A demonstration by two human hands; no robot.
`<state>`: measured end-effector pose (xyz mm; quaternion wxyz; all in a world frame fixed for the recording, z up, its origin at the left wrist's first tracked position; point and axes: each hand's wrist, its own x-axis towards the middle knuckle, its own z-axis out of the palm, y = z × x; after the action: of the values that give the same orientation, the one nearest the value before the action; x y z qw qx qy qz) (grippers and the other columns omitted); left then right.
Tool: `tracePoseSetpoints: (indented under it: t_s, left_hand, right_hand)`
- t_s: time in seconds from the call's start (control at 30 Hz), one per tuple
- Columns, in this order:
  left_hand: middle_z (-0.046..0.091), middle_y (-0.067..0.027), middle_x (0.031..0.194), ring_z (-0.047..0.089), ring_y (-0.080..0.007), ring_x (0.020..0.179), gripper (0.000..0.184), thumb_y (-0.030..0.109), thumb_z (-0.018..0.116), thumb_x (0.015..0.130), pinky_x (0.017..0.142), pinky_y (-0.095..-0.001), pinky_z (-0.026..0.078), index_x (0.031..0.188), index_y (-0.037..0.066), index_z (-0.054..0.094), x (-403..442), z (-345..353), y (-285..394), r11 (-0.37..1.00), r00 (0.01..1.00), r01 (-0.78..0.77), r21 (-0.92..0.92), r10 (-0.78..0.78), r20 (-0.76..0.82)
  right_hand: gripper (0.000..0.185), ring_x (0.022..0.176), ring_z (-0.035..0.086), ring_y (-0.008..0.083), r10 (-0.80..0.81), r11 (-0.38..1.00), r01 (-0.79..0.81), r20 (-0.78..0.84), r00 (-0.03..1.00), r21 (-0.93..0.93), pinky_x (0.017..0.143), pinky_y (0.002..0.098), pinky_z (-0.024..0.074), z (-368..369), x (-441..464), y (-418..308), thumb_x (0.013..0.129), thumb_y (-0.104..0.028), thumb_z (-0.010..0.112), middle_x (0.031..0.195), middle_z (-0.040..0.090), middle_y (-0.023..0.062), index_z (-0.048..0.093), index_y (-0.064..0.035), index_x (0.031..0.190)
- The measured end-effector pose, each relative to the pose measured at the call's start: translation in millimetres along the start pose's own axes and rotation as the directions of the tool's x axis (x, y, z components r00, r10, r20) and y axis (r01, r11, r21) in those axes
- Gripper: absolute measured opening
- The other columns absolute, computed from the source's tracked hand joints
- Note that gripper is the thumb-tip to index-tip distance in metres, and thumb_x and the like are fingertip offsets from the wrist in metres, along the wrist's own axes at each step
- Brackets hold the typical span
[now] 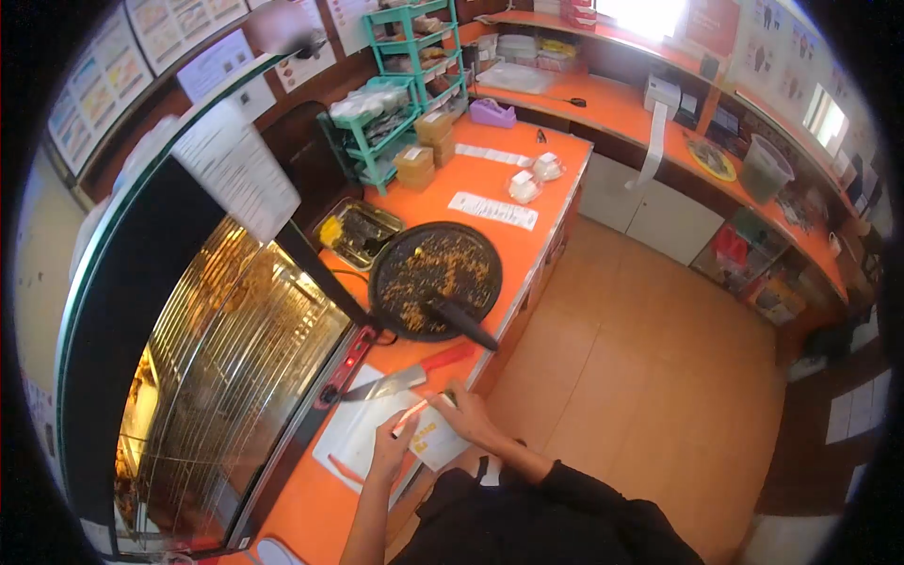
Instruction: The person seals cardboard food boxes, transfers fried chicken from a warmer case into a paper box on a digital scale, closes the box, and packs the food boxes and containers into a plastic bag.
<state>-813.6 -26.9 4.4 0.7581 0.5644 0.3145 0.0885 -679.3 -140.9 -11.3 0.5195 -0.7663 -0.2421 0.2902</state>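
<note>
Between my hands is a slim, pale, stick-like thing (421,409) with dark ends; its exact kind is too small to make out. My left hand (387,450) is closed on its lower end, and my right hand (468,415) pinches the upper end. Just below it lies a white paper bag (439,446) with yellow lettering, near the counter's front edge. A wide-bladed knife (388,384) with a red handle rests beyond my hands, its blade over the white cutting board (355,434).
A round black pan (443,266) holds brown crumbs, its handle toward me. Behind it sits a metal tray (363,231). A lit glass display warmer (235,358) stands on the left. Cardboard boxes (414,168) and a green rack (377,141) are farther back.
</note>
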Motion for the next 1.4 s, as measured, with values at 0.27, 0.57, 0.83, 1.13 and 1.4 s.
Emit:
tracePoseSetpoints:
  t_s: [0.27,0.57,0.83,1.13,1.4]
  left_hand:
    - [0.064,-0.0049,0.108,0.060,-0.0134,0.096,0.039,0.021,0.069,0.087,0.089,-0.0299,0.046,0.120,0.002,0.059,142.6,148.0,75.4,0.980,0.953,-0.150,0.134,0.107,0.283]
    - [0.060,-0.0053,0.102,0.060,-0.0147,0.094,0.039,0.012,0.073,0.082,0.090,-0.0299,0.045,0.116,0.003,0.057,343.7,297.2,87.9,0.979,0.979,-0.106,-0.172,0.133,0.152]
    - [0.061,-0.0038,0.095,0.058,-0.0117,0.092,0.028,0.010,0.074,0.081,0.083,-0.0277,0.047,0.103,0.003,0.057,436.7,354.7,148.5,0.983,0.987,-0.115,-0.145,0.130,0.097]
    - [0.062,-0.0087,0.099,0.060,-0.0156,0.090,0.023,0.006,0.075,0.075,0.079,-0.0301,0.049,0.079,0.006,0.052,524.3,379.3,159.5,0.866,0.930,-0.286,-0.410,0.148,-0.336]
    - [0.048,-0.0043,0.096,0.050,-0.0143,0.094,0.030,0.003,0.073,0.073,0.082,-0.0284,0.043,0.069,0.010,0.044,611.0,443.9,197.9,0.891,0.809,-0.405,-0.207,0.243,-0.536]
  right_hand:
    - [0.054,0.079,0.068,0.0350,-0.113,0.989,0.124,-0.132,0.985,0.076,0.068,0.0424,0.0511,-177.4,106.8,13.0,0.086,-0.055,0.059,0.086,0.067,0.0203,0.051,-0.0021,0.093]
    - [0.051,0.073,0.067,0.0355,-0.233,0.971,0.217,-0.191,0.953,-0.100,0.063,0.0430,0.0506,-359.7,280.7,26.7,0.087,-0.051,0.059,0.079,0.065,0.0228,0.050,-0.0021,0.093]
    - [0.050,0.072,0.067,0.0315,-0.199,0.956,0.202,0.034,0.979,-0.214,0.064,0.0407,0.0503,-449.6,412.7,-3.6,0.085,-0.053,0.061,0.078,0.066,0.0183,0.050,-0.0039,0.088]
    - [0.048,0.067,0.057,0.0186,-0.194,0.956,0.274,0.478,0.856,-0.103,0.061,0.0340,0.0448,-463.2,570.7,-23.7,0.083,-0.044,0.069,0.073,0.057,0.0107,0.046,-0.0021,0.080]
    - [0.054,0.065,0.063,0.0242,-0.279,0.888,0.451,0.681,0.677,-0.085,0.058,0.0367,0.0469,-513.7,690.8,-50.0,0.080,-0.056,0.066,0.072,0.061,0.0123,0.048,-0.0049,0.082]
